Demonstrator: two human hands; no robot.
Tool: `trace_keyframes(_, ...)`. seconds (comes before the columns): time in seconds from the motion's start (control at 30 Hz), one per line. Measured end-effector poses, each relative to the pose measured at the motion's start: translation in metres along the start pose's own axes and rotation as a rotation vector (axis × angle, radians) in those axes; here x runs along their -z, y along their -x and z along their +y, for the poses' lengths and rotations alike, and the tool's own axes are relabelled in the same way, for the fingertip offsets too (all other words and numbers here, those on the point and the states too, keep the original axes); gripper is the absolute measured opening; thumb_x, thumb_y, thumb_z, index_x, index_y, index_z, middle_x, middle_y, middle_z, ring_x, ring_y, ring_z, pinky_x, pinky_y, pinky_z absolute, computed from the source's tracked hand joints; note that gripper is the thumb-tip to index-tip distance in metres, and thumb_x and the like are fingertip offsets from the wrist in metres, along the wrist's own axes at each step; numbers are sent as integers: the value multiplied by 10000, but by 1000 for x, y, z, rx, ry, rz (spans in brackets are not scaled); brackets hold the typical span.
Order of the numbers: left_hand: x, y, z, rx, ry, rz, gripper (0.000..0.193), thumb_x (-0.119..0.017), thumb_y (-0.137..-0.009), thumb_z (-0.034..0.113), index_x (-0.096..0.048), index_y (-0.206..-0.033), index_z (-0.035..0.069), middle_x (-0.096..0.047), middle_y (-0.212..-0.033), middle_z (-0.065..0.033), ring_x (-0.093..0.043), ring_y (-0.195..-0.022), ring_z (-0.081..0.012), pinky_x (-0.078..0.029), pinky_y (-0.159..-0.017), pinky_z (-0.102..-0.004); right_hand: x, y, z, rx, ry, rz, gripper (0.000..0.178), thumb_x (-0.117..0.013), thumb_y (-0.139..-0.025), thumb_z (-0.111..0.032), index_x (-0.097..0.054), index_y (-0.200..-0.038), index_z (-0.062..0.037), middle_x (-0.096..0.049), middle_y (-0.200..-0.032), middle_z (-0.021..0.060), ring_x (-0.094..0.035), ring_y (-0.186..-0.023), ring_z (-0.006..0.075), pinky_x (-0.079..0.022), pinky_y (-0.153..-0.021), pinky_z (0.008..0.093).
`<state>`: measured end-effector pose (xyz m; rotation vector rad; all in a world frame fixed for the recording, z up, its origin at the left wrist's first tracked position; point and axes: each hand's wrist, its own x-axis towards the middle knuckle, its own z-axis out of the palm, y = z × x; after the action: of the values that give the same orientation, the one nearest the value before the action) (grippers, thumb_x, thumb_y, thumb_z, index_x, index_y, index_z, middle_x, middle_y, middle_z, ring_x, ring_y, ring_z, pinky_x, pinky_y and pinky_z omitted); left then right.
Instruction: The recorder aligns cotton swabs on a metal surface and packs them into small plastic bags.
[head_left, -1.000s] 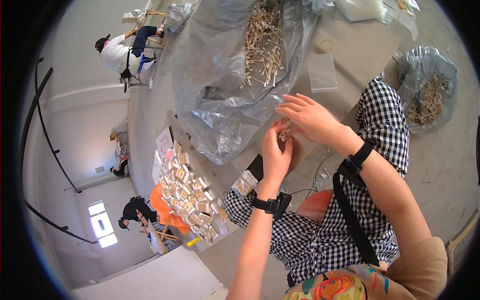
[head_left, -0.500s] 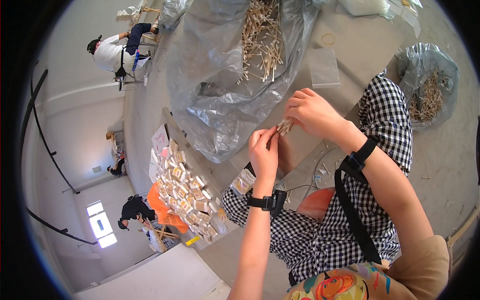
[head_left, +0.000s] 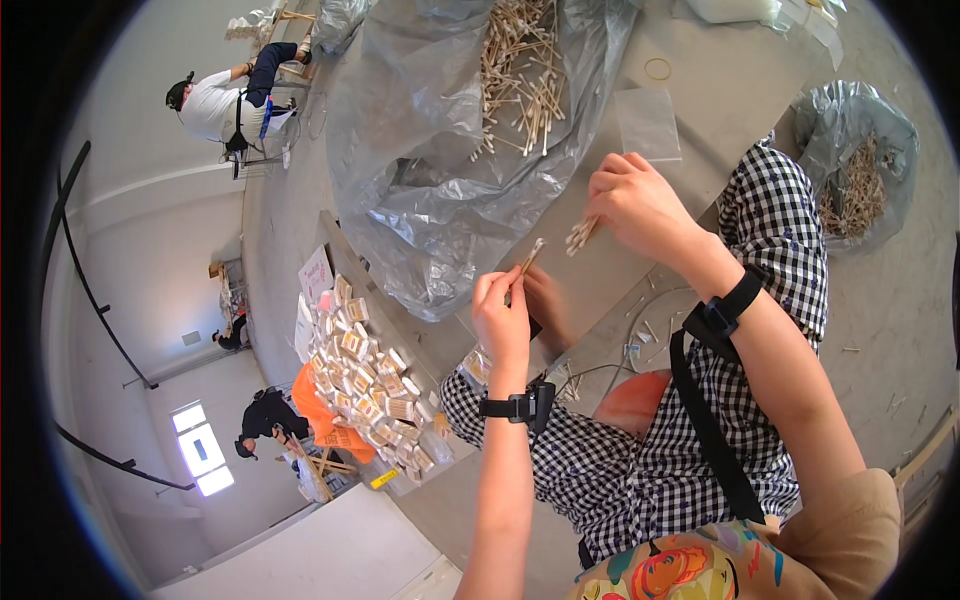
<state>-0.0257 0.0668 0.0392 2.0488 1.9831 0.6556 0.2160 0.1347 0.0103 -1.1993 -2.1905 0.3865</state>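
Note:
My left hand (head_left: 503, 310) pinches one thin wooden stick (head_left: 530, 256) at its lower end and holds it above the grey table (head_left: 690, 95). My right hand (head_left: 632, 200) grips a small bundle of wooden sticks (head_left: 580, 236) a little to the right, apart from the left hand. Both wrists wear black straps. A heap of loose wooden sticks (head_left: 520, 75) lies on a crumpled clear plastic sheet (head_left: 430, 170) beyond my hands. A small clear plastic bag (head_left: 648, 120) lies flat on the table just past my right hand.
A pile of small packed stick bundles (head_left: 370, 375) lies to my left. A plastic bag with more sticks (head_left: 860, 180) stands on the floor at right. A rubber band (head_left: 657, 68) lies on the table. Other people (head_left: 225, 100) work in the background.
My hands were together around the bundle; they have separated. The left hand has drawn one stick away down and left, the right hand has lifted the bundle to the right.

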Motion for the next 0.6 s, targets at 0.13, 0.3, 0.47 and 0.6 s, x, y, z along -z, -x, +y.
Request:
trace_keyframes(0.13, -2, -9, 12, 34, 75, -81, 140, -651, -826, 9, -707, -954, 2, -630, -872, -91, -619, -783, -246, -491, -697, -338, -19, -2, -22, 104, -64, -94, 94, -661, -668, -141, -719, -742, -144, -606, -827, -21, -541, -934, 173, -426, -846, 314)
trace_keyframes(0.3, -2, -35, 26, -44, 54, -214, 148, -643, -835, -10, -706, -968, 4, -648, -898, -100, -642, -778, -213, -512, -720, -298, -27, -5, -39, 95, -169, 117, 72, -643, -664, -103, -653, -734, -86, -604, -831, 18, -550, -909, 199, -429, -812, 316)
trace_keyframes(0.47, -3, -36, 31, -64, 69, -243, 154, -615, -842, -16, -699, -969, 3, -649, -921, -108, -641, -814, -228, -507, -743, -311, -9, -10, -25, -46, -272, 186, 339, -634, -629, -10, -610, -963, -61, -599, -874, 64, -561, -952, 255, -439, -830, 357)
trace_keyframes(0.6, 0, -24, 41, -7, 71, -259, 174, -602, -867, 16, -685, -1020, 18, -643, -988, -110, -627, -895, -243, -496, -784, -336, -3, -10, -13, -192, -316, 260, 322, -586, -686, 43, -603, -993, -55, -627, -907, 83, -573, -944, 269, -445, -861, 380)
